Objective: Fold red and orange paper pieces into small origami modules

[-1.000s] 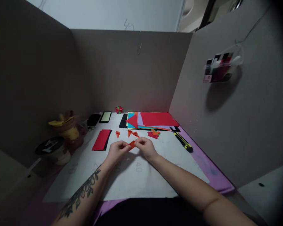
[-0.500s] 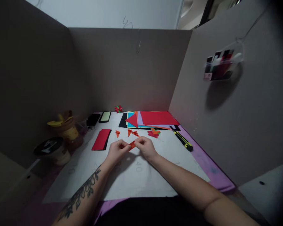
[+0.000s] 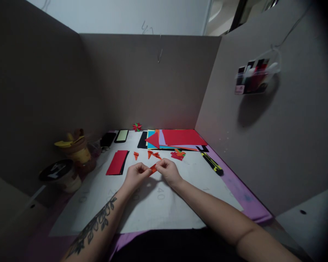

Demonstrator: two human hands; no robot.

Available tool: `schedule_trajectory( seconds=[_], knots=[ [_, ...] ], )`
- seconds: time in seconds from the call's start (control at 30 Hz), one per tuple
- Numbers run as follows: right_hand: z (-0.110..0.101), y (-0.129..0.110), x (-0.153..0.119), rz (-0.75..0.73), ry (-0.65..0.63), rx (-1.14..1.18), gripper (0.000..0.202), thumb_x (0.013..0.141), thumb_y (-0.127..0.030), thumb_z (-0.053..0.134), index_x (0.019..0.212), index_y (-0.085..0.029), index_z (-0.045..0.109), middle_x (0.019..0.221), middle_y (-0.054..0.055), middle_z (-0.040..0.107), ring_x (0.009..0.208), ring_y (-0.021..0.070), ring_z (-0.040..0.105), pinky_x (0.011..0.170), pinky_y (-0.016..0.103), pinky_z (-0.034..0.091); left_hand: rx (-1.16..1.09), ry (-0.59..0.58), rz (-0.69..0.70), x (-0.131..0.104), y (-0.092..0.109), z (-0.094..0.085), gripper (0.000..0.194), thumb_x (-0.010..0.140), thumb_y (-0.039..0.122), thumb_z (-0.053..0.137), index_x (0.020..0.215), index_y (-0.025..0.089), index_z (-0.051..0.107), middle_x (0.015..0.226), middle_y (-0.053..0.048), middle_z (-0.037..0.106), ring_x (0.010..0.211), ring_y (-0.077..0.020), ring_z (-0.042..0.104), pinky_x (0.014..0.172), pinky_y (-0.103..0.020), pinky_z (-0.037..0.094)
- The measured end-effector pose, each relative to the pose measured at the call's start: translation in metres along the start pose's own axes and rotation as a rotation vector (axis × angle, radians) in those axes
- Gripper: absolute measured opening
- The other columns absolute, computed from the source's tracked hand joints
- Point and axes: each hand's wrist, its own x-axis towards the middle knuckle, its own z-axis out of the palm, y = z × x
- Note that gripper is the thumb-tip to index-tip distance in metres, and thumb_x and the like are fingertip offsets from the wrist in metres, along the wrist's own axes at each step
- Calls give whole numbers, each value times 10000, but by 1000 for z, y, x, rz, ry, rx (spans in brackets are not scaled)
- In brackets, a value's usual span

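Note:
A small orange paper strip point(image 3: 153, 169) is pinched between my two hands, above the middle of the white sheet. My left hand point(image 3: 137, 175) is closed on its left end, thumb against fingers. On the right end, my right hand point(image 3: 169, 172) is closed in the same kind of pinch. The fingers hide part of the paper, so I cannot tell how it is folded. Just beyond the hands lie folded orange paper pieces point(image 3: 149, 154), with another orange piece point(image 3: 136, 155) a little to the left. Red, orange and green paper pieces point(image 3: 178, 154) lie in a small heap to the right.
A red paper stack point(image 3: 117, 162) lies left, and coloured sheets point(image 3: 183, 137) at the back. A yellow-black cutter knife point(image 3: 212, 163) rests right. A phone point(image 3: 121, 135), a red-green paper star point(image 3: 137, 126), a pot of tools point(image 3: 74, 147) and a lidded tub point(image 3: 60, 175) stand or lie around.

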Motion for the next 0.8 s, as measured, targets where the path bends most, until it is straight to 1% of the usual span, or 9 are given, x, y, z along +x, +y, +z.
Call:
schedule_trajectory(
  seconds=[0.13, 0.3, 0.47, 0.63, 0.7, 0.8],
  knots=[
    [0, -1, 0, -18, 7, 12, 179, 655, -240, 650, 584, -192, 494, 655, -12, 582, 617, 129, 521, 626, 268, 432, -9, 1, -3, -1, 2, 0, 225, 640, 327, 679, 551, 147, 579, 571, -23, 622, 540, -121, 531, 521, -224, 387],
    [0, -5, -1, -22, -7, -78, 144, 665, -238, 644, 627, -195, 512, 631, -19, 561, 594, 129, 504, 586, 257, 414, -14, -20, -12, 0, -1, -1, 239, 650, 342, 680, 558, 143, 585, 574, -31, 631, 529, -122, 537, 509, -229, 387],
    [1, -6, -1, -6, -13, -71, 136, 664, -218, 639, 634, -192, 509, 620, -30, 544, 577, 120, 487, 572, 250, 390, -40, -30, -29, 2, -4, -1, 234, 647, 324, 687, 551, 145, 572, 565, -31, 627, 530, -129, 550, 506, -235, 397],
    [-1, -4, 0, -13, -16, -91, 134, 672, -227, 629, 637, -190, 504, 621, -34, 535, 573, 117, 476, 568, 248, 382, -39, -27, -28, 1, -4, 0, 218, 656, 306, 673, 553, 145, 568, 562, -34, 620, 507, -121, 529, 489, -235, 386],
    [-2, -3, 0, -24, -40, -121, 125, 676, -225, 619, 655, -193, 500, 617, -41, 517, 566, 114, 464, 558, 245, 374, -19, -32, -18, 1, -4, 0, 223, 661, 317, 667, 555, 146, 571, 554, -28, 612, 502, -119, 521, 483, -231, 380],
    [-5, -3, 1, -75, -117, -193, 101, 675, -207, 599, 711, -201, 505, 634, -49, 497, 574, 114, 453, 562, 243, 369, 57, -24, 38, 1, -5, -2, 216, 669, 325, 656, 568, 145, 591, 558, -17, 607, 522, -120, 520, 495, -225, 377]
  ],
)
